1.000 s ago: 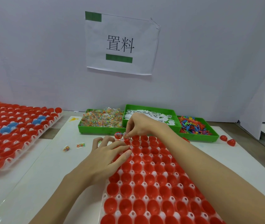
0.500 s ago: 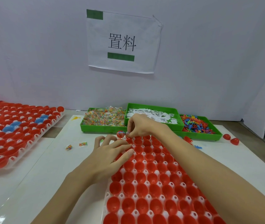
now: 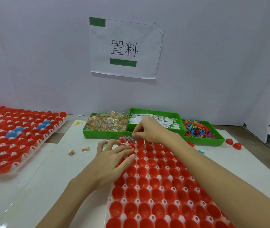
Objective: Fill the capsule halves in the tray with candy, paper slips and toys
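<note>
The capsule tray (image 3: 155,195) is pressed by the flat, spread left hand (image 3: 112,162); at twelve o'clock, a small toy (image 3: 133,137) is pinched by the right hand (image 3: 149,129).

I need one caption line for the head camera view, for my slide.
Right hand places a piece into a far-corner capsule half; left hand rests on the tray.
</note>
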Tool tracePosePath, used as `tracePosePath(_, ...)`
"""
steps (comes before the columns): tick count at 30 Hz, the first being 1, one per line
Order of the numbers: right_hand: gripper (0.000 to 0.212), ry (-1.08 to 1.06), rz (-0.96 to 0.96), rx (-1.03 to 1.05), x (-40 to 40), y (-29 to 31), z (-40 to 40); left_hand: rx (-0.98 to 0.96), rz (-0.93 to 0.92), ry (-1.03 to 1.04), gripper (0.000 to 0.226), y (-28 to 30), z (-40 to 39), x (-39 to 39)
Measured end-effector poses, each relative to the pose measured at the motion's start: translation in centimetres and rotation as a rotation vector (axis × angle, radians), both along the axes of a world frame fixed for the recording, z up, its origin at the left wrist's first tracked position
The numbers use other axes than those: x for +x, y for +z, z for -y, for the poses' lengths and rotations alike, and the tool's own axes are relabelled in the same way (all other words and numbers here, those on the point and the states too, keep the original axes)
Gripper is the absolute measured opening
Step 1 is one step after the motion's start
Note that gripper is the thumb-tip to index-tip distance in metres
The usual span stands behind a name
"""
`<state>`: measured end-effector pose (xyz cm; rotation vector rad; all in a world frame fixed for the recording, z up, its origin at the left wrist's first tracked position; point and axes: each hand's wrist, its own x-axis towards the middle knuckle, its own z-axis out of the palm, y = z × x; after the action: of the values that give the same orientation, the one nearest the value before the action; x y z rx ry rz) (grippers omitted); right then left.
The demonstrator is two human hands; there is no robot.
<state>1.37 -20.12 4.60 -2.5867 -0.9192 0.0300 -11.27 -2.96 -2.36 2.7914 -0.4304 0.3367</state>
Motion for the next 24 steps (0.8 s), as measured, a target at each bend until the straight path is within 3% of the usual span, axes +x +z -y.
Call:
tracePosePath(7, 0.020, -0.089, -0.060, 0.232, -2.6, 0.3, 6.0, -0.122, -0.020, -0.029, 0.071, 0.2, -0.2, -0.2)
tracePosePath(18, 0.022, -0.137, -0.187, 0.601, -7.7, -1.8, 13.8, -0.190, 0.338, -0.021, 0.053, 0.0, -0.4, -0.2)
tracePosePath(24, 0.024, -0.139, -0.160, 0.637, -8.0, -2.7, 13.9, -0.630, 0.432, 0.325, 0.018, -0.2, -0.2, 0.7)
